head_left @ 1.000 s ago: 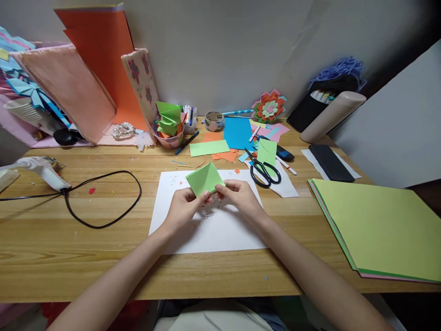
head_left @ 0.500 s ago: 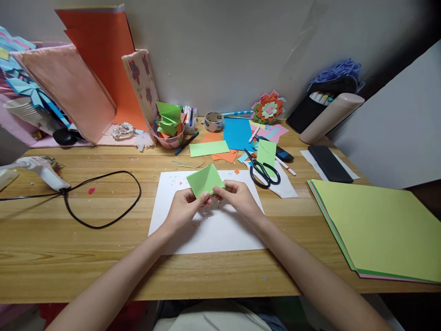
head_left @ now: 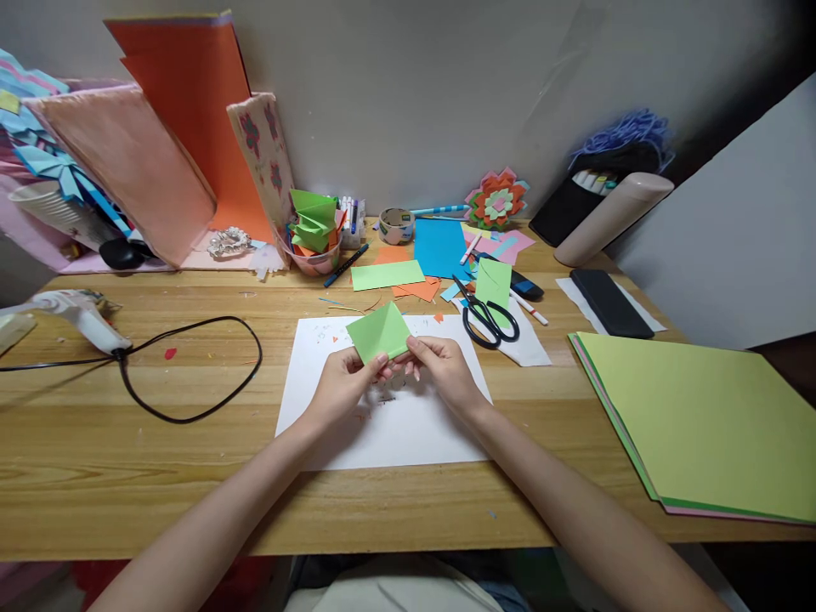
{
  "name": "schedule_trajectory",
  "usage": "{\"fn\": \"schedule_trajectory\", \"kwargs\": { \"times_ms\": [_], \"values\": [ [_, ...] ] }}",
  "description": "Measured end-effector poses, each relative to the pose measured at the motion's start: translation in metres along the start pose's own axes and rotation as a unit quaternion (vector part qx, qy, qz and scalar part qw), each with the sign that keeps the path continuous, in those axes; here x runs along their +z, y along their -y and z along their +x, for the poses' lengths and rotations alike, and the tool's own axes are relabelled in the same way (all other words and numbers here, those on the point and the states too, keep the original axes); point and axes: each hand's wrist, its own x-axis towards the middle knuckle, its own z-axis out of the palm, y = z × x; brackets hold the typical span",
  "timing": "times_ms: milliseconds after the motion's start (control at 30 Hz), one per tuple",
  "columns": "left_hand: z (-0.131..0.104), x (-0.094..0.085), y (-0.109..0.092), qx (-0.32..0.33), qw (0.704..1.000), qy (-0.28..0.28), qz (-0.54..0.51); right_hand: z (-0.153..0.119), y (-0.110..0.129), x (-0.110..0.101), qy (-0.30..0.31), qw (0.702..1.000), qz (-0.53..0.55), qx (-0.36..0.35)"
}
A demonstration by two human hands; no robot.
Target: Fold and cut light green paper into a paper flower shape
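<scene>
Only the right hand (head_left: 450,374) had shifted noticeably since half a second before: its thumb had slid outward along the lower edge of the green paper (head_left: 381,331) to the corner on that side, and its fingertips now showed below. Both hands had a grip on that creased piece, the left hand (head_left: 341,382) pinching its near edge with the thumb on top, the right pinching the corner; how firmly, I couldn't tell. They held the paper tilted just above a white sheet (head_left: 395,438), which was scattered with tiny scraps.

Just beyond the sheet's far edge lay a green strip (head_left: 388,274) and some orange scraps (head_left: 417,290), with a blue sheet (head_left: 439,246) behind them. To the right, black scissors (head_left: 473,300) rested partly over a green card (head_left: 494,276). Farther back stood a roll of tape (head_left: 396,227), a cup (head_left: 315,259) stuffed with folded paper, and, against the wall, a paper flower (head_left: 498,200).

Out on the left of the worktop (head_left: 159,476), a white glue gun (head_left: 82,319) lay beside its looped black cord (head_left: 188,419). Over on the right were a dark phone (head_left: 610,303) and a stack of coloured paper (head_left: 707,416), yellow uppermost.
</scene>
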Motion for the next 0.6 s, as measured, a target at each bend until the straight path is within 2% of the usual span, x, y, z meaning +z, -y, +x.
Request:
{"fn": "schedule_trajectory", "kwargs": {
  "times_ms": [100, 200, 267, 433, 500, 600],
  "values": [
    [0.001, 0.0, 0.002, 0.013, 1.0, -0.012, 0.005, 0.0, -0.001, 0.0, -0.016, 1.0, -0.018, -0.007],
    [0.003, -0.005, 0.002, 0.009, 1.0, -0.026, 0.003, 0.001, -0.001, -0.001, 0.003, 1.0, -0.002, 0.017],
    [0.006, -0.01, 0.002, -0.019, 1.0, -0.018, -0.015, 0.002, 0.0, -0.002, 0.009, 0.999, 0.006, 0.03],
    [0.009, -0.017, 0.001, -0.096, 0.99, 0.032, -0.101, 0.005, 0.002, -0.007, -0.028, 0.998, 0.024, 0.042],
    [0.008, -0.017, -0.001, -0.098, 0.99, 0.056, -0.082, 0.007, 0.001, -0.009, -0.044, 0.997, 0.04, 0.054],
    [0.003, -0.015, -0.005, -0.055, 0.993, 0.097, 0.03, 0.009, 0.0, -0.013, -0.044, 0.995, 0.039, 0.078]
  ]
}}
